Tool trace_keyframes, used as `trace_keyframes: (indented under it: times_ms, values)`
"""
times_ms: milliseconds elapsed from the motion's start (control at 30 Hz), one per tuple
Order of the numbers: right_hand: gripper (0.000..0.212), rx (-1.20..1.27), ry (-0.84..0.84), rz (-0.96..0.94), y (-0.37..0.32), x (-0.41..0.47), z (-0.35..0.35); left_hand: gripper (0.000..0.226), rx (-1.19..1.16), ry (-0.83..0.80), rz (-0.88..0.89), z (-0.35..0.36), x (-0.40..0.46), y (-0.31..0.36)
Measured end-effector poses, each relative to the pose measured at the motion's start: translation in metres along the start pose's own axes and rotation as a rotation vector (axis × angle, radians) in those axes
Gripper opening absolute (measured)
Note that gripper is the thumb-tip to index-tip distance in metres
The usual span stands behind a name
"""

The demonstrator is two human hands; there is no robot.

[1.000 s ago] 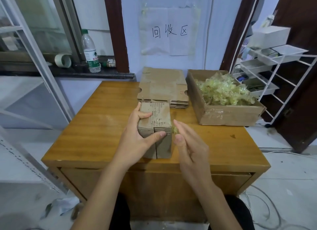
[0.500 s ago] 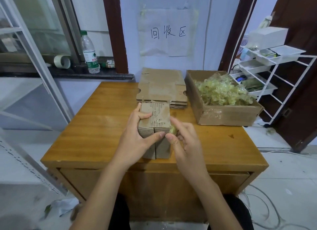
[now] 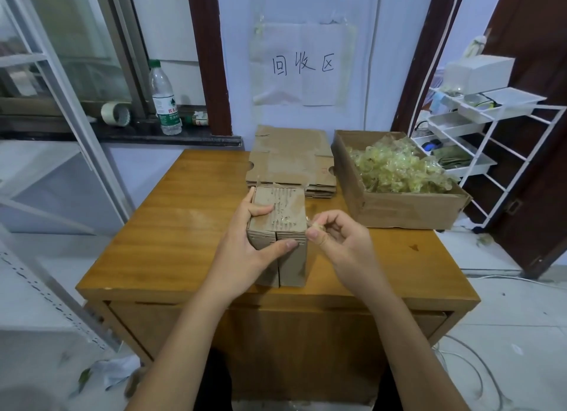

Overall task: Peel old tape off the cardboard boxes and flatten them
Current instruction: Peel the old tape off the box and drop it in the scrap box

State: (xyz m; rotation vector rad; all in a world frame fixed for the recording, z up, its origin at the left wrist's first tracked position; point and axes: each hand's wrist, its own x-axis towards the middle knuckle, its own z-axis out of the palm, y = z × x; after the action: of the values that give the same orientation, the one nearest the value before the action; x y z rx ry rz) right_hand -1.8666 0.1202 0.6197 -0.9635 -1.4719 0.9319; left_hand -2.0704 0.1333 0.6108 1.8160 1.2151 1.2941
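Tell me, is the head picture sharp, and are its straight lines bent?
Head view: the small box and both hands, left and right, look sharp; the window frame and the white rack lean and bow toward the edges, a wide-angle effect; the light is soft.

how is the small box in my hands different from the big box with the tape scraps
The small box is closed and held by the left hand; the big box is open and untouched. The small box stands near the table's front edge, the big box at the back right, full of peeled tape. Both are brown cardboard.
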Motion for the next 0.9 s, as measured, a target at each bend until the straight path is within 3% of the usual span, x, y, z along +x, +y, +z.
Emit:
trace_keyframes:
  times_ms: [200, 400, 533, 800, 900]
  values:
    - [0.044, 0.37, -0.001, 0.17, 0.018, 0.01, 0.005, 0.065, -0.002, -0.003, 0.01, 0.001, 0.0, -0.001]
    - [0.055, 0.6, 0.095, 0.214, 0.018, 0.007, 0.015, 0.066, -0.025, -0.009, 0.001, -0.001, 0.0, 0.0]
    - [0.045, 0.426, 0.127, 0.149, 0.012, 0.003, 0.018, 0.065, -0.06, -0.012, 0.001, -0.001, 0.0, -0.002]
    - [0.027, 0.32, 0.11, 0.061, 0.009, -0.015, 0.013, 0.062, -0.052, -0.006, 0.008, -0.002, 0.0, -0.005]
    - [0.037, 0.157, 0.148, 0.06, 0.008, -0.016, 0.017, 0.062, -0.047, 0.0, 0.007, 0.0, 0.0, -0.005]
